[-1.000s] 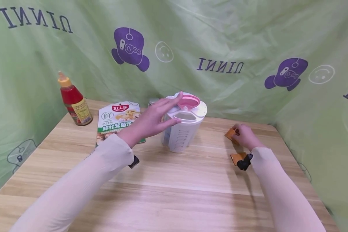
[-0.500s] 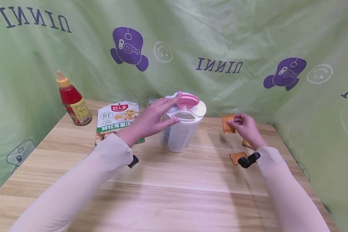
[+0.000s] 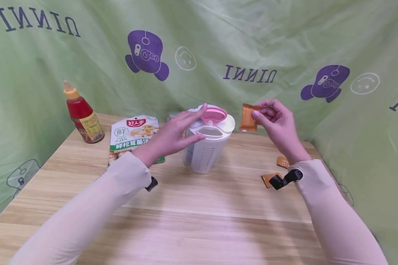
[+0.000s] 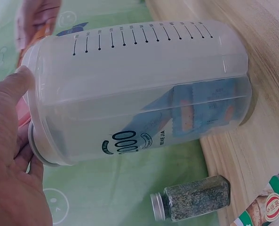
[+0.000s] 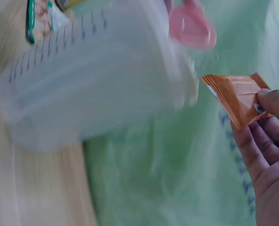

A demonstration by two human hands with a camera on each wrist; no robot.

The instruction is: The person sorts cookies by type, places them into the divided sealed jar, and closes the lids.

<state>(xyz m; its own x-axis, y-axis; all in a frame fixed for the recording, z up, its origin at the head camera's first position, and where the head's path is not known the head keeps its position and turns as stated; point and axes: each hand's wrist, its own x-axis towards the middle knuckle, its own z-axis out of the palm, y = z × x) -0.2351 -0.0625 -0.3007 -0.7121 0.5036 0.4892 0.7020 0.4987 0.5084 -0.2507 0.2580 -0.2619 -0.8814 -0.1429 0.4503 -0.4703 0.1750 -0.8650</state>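
A translucent storage container (image 3: 206, 156) with a white lid and raised pink flap (image 3: 215, 115) stands upright on the table. My left hand (image 3: 174, 138) grips its lid from the left, thumb at the front and fingers toward the back by the flap. Several blue packets (image 4: 210, 106) lie inside, visible in the left wrist view. My right hand (image 3: 278, 123) pinches an orange sachet (image 3: 250, 117) between thumb and fingers, in the air just right of the lid. The right wrist view shows this sachet (image 5: 238, 96) with its crimped ends, apart from the container.
Two more orange sachets (image 3: 283, 162) lie at the table's right. Left of the container are a white-and-green food pouch (image 3: 132, 134) and a red sauce bottle (image 3: 87, 121). A spice jar (image 4: 198, 197) stands behind. A green printed curtain (image 3: 258, 44) surrounds the wooden table (image 3: 185, 221).
My right hand has picked an orange sachet off the table and lifted it up and leftward to beside the container's lid. My left hand has stayed at the lid.
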